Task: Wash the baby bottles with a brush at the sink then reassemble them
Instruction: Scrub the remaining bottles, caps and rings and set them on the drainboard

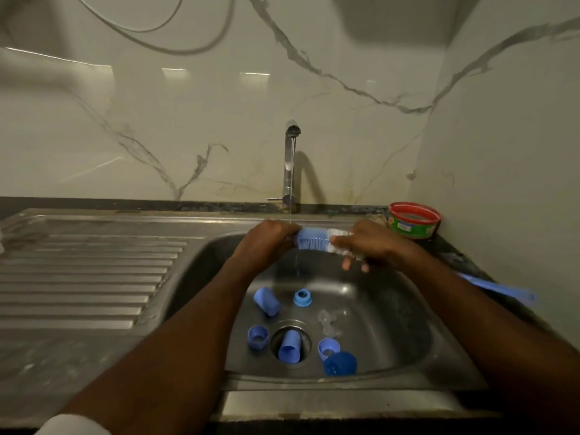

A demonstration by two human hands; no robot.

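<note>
A dark blue cap [340,363] lies nearest, at the sink's [392,324] front. Behind it, under the tap [290,164], the brush [314,241] lies crosswise: left hand [266,243] grips its head end, right hand [372,243] the handle side. Loose bottle parts [266,301] lie below the hands.

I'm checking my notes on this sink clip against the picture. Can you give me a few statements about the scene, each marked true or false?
1. Water runs from the tap. True.
2. Both hands hold the brush. True: the left hand grips one end, the right hand the other.
3. The sink holds no parts. False: several blue caps and rings lie in it.
4. A blue cap lies over the drain. True.
5. The red-rimmed tub sits on the drainboard. False: it stands at the sink's right back corner.
</note>
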